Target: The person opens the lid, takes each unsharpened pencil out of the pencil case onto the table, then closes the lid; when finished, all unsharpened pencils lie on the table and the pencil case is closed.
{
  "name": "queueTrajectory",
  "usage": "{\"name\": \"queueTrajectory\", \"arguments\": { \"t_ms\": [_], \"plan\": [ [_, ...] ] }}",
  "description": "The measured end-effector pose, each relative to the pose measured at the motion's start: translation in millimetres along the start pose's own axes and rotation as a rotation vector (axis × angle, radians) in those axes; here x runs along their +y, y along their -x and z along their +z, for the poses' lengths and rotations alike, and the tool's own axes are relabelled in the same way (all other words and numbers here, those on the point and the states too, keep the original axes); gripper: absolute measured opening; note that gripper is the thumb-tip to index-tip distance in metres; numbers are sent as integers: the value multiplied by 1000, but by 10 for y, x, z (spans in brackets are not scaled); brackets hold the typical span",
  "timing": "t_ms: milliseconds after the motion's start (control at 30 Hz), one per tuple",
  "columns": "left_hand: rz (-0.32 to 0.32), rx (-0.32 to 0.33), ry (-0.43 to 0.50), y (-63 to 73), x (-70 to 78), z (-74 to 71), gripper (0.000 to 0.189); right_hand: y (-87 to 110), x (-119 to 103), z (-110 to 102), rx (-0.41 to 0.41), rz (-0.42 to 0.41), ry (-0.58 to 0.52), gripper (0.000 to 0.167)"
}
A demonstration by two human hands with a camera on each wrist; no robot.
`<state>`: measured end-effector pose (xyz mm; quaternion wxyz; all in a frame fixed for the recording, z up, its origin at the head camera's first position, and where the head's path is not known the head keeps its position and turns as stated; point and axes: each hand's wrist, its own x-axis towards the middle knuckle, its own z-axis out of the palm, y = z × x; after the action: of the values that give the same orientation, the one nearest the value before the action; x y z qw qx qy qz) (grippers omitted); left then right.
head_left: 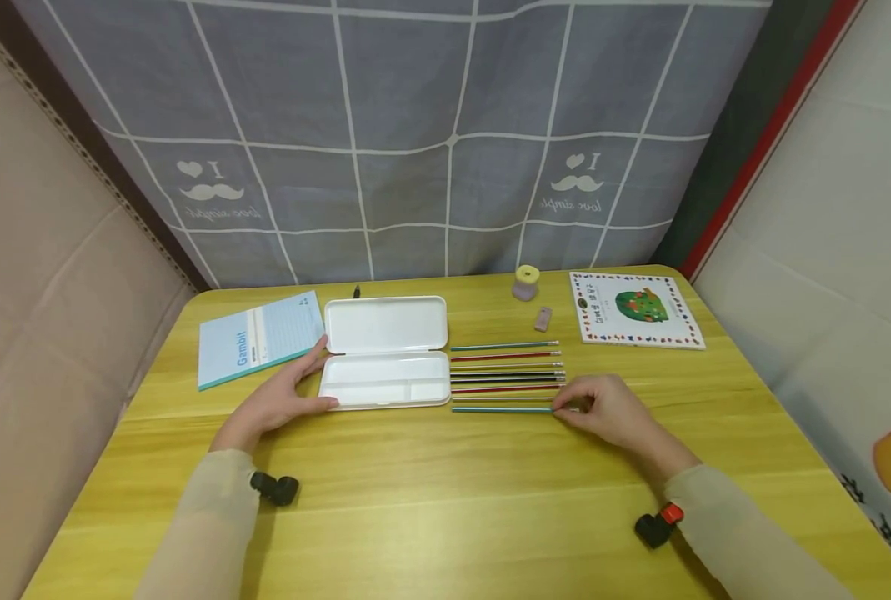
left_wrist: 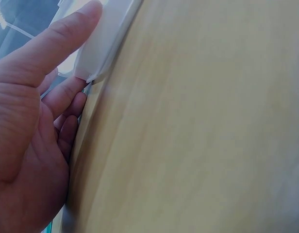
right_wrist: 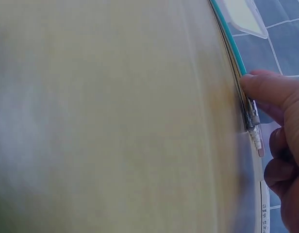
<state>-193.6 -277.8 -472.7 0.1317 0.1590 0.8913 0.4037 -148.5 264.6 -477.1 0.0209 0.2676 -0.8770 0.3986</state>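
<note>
A white pencil case (head_left: 385, 367) lies unfolded flat on the table, its compartments bare. At its left end rests my left hand (head_left: 287, 396), the thumb along the front corner and the fingers near the hinge side. In the left wrist view, the straight thumb (left_wrist: 57, 41) overlaps the white case. To the right of the case, several pencils (head_left: 505, 377) lie in a row, side by side. My right hand (head_left: 606, 408) pinches the front one, a turquoise pencil (head_left: 501, 410), near its right end; the right wrist view shows thumb and forefinger on this turquoise pencil (right_wrist: 232, 43).
Behind the pencils are a small eraser (head_left: 543, 319) and a yellow-topped purple object (head_left: 526, 282). A white booklet (head_left: 640, 310) lies at the back right. The light-blue notebook (head_left: 261, 337) is at the back left, and a dark tip (head_left: 357, 292) shows behind the case.
</note>
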Motion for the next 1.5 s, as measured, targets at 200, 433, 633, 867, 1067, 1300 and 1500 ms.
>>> {"name": "queueTrajectory", "arguments": {
  "t_ms": [200,433,633,867,1067,1300,1500],
  "plan": [
    [-2,11,-17,7,9,-17,111,-43,13,12,4,-25,51,17],
    [6,10,-25,-1,28,-20,111,-47,-1,0,19,-8,79,17],
    [3,13,-23,33,47,-16,111,-96,-64,-27,83,10,99,23],
    [-10,17,1,92,38,5,112,-310,-142,-30,44,-11,95,84],
    [-23,22,42,85,30,28,121,-612,-228,9,-110,51,104,131],
    [-22,23,22,62,35,10,124,-973,-369,152,-254,60,132,145],
    [-12,14,-5,32,19,31,120,-1193,-455,333,-336,63,163,147]
  ]
}}
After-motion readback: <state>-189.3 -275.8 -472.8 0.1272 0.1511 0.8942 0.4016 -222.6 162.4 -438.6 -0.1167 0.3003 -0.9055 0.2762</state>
